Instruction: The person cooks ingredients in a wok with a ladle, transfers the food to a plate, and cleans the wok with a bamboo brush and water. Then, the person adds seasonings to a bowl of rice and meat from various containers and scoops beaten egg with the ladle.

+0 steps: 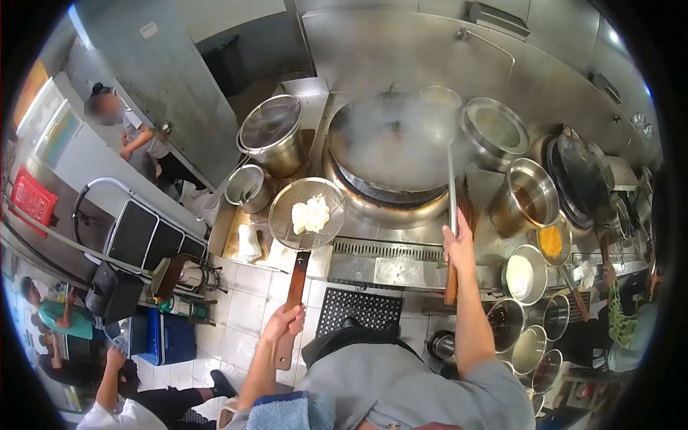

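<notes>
The near edge of the steel tabletop (408, 271) runs beyond the person's waist, with a bare grated strip (390, 249) between the two tools. Beyond the fingers of the left hand (283, 322), wrapped around a wooden handle, the wire strainer (283, 204) carries pale food (311, 214) near that edge. The fingers of the right hand (460, 242) are closed around the ladle (452, 179), whose bowl is in steam at the right side of the large wok (387, 147). A mesh-topped pot (288, 154) and small pot (254, 203) crowd the left; a tall pot (510, 218) and white-filled bowl (522, 275) bound the right.
</notes>
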The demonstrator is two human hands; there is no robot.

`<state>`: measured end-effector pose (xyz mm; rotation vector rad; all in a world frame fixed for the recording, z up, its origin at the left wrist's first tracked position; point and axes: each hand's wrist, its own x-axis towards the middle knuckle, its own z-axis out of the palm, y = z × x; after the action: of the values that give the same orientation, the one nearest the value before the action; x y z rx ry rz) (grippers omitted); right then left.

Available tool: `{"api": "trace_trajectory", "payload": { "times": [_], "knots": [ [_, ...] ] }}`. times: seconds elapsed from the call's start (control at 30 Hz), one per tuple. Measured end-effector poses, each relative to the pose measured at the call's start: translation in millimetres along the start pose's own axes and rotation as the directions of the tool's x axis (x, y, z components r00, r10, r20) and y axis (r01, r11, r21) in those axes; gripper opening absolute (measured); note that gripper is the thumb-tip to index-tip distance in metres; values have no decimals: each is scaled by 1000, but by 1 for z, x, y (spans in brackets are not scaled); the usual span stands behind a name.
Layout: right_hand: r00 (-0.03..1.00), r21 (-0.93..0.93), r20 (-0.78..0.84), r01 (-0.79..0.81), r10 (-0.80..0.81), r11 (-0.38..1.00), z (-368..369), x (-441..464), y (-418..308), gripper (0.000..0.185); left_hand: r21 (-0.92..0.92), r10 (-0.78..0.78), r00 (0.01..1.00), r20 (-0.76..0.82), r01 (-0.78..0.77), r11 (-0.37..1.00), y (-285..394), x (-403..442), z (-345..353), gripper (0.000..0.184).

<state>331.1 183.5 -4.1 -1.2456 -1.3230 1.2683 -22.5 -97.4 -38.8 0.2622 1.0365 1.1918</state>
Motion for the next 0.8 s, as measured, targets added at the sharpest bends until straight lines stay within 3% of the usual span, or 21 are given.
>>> {"api": "trace_trajectory", "payload": {
  "times": [0.07,0.2,0.3,0.4,0.53,0.6,0.63,0.8],
  "knots": [
    [997,311,77,-19,-5,950,11,-9,-11,52,-80,24,999,43,-20,997,2,-9,10,18],
    [956,664,294,-210,8,718,20,-46,-65,47,1,45,998,53,-45,999,16,-25,13,20],
    [856,760,507,-388,-102,521,54,-91,-83,46,-22,98,994,52,-97,995,29,-37,19,25],
    [733,705,673,-597,-97,382,100,-114,-89,44,-3,78,987,143,-78,997,40,-46,2,25],
    [736,634,676,-566,-22,526,161,-118,-67,52,72,35,973,227,-53,996,55,-63,-23,22],
    [873,292,482,-243,77,925,186,-137,-60,58,118,27,966,258,-60,991,61,-66,-36,27],
    [929,33,363,-96,78,995,197,-151,-56,62,72,13,960,279,-35,997,61,-61,-46,26],
    [960,-118,237,-123,148,985,200,-222,-98,69,194,-50,962,270,-4,981,64,-52,-70,24]
  ]
}}
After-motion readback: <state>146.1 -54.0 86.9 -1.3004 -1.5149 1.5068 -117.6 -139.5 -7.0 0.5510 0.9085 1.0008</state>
